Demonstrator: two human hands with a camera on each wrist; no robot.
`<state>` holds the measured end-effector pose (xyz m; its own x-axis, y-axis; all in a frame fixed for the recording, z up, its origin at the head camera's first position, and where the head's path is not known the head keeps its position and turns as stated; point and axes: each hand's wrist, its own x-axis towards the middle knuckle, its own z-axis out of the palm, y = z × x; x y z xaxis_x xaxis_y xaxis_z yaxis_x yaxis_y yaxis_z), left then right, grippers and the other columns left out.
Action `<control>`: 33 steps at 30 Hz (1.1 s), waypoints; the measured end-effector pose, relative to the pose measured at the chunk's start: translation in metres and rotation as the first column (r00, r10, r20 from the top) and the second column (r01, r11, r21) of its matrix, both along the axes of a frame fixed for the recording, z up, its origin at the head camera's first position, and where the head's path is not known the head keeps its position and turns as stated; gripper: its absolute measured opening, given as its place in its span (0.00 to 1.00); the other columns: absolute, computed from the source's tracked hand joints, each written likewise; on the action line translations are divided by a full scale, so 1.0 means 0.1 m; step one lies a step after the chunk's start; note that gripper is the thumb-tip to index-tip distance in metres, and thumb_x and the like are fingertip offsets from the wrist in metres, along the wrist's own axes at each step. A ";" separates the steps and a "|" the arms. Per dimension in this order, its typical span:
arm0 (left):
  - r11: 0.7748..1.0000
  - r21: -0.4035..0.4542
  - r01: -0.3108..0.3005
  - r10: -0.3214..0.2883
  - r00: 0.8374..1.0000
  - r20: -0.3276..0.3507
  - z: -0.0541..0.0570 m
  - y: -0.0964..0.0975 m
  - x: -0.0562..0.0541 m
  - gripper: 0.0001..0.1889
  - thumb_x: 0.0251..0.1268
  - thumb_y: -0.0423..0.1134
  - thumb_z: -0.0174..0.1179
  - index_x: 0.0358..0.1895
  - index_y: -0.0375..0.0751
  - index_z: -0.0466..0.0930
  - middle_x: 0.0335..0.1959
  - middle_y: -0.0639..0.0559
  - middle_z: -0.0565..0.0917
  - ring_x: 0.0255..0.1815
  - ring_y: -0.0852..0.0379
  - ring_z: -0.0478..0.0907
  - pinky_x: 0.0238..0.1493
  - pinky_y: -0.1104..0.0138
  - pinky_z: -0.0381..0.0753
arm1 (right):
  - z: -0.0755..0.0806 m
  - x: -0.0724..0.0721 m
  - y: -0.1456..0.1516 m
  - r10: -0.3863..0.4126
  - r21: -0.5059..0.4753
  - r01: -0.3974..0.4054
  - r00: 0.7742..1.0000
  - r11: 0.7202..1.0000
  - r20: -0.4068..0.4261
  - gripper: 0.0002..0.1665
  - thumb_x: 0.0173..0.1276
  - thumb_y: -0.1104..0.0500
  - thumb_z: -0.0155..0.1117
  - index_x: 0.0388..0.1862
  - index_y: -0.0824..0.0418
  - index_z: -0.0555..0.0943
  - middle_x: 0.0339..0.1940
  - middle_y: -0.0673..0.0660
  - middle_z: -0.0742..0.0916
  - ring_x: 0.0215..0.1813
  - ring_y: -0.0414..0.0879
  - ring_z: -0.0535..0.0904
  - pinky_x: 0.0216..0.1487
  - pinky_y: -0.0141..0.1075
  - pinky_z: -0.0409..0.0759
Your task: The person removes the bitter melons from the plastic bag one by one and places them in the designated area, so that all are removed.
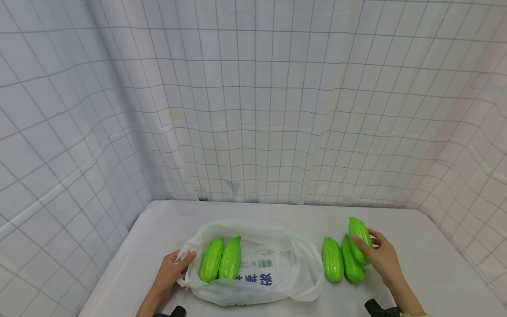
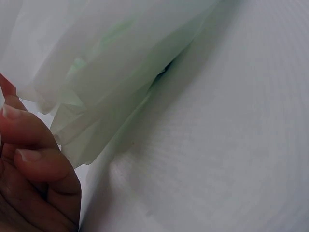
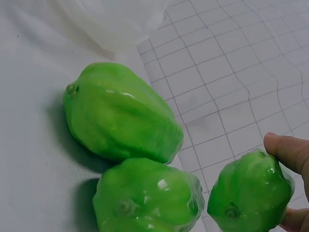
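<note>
In the head view a white plastic bag (image 1: 305, 268) lies with its mouth spread toward me. My left hand (image 1: 172, 270) grips its left rim; in the left wrist view curled fingers (image 2: 43, 164) are at the crumpled plastic (image 2: 91, 125). Inside the bag, two glossy green papayas (image 1: 230, 259) lie side by side at the left. Over on the right, my right hand (image 1: 382, 255) holds another papaya (image 3: 251, 193) between thumb and fingers. That one overlaps the nearer of two papayas (image 1: 332, 259) lying on the table just right of the bag.
The table (image 1: 420, 264) has a white cover. Behind it and along both sides hang white curtains (image 1: 253, 110) with a dark grid pattern. Blue characters and a green barcode label (image 1: 264, 263) show on the bag. A black wrist strap (image 1: 382, 309) is on the right arm.
</note>
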<state>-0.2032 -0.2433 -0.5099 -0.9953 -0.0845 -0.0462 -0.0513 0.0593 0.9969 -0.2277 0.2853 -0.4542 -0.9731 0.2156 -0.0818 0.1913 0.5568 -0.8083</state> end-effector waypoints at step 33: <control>1.000 0.003 -0.026 0.026 0.999 0.019 0.01 0.02 0.00 0.12 0.66 0.40 0.61 0.32 0.31 0.76 0.11 0.53 0.67 0.12 0.60 0.64 0.16 0.69 0.66 | -0.26 0.04 0.24 -0.102 -0.003 0.102 0.995 0.995 0.012 0.55 0.62 0.31 0.57 0.68 0.73 0.57 0.61 0.75 0.67 0.59 0.66 0.65 0.51 0.55 0.69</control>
<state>-0.2028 -0.2417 -0.5092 -0.9918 -0.1098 -0.0652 -0.0715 0.0545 0.9959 -0.2241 0.3094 -0.4801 -0.9449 0.3135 -0.0940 0.2566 0.5311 -0.8075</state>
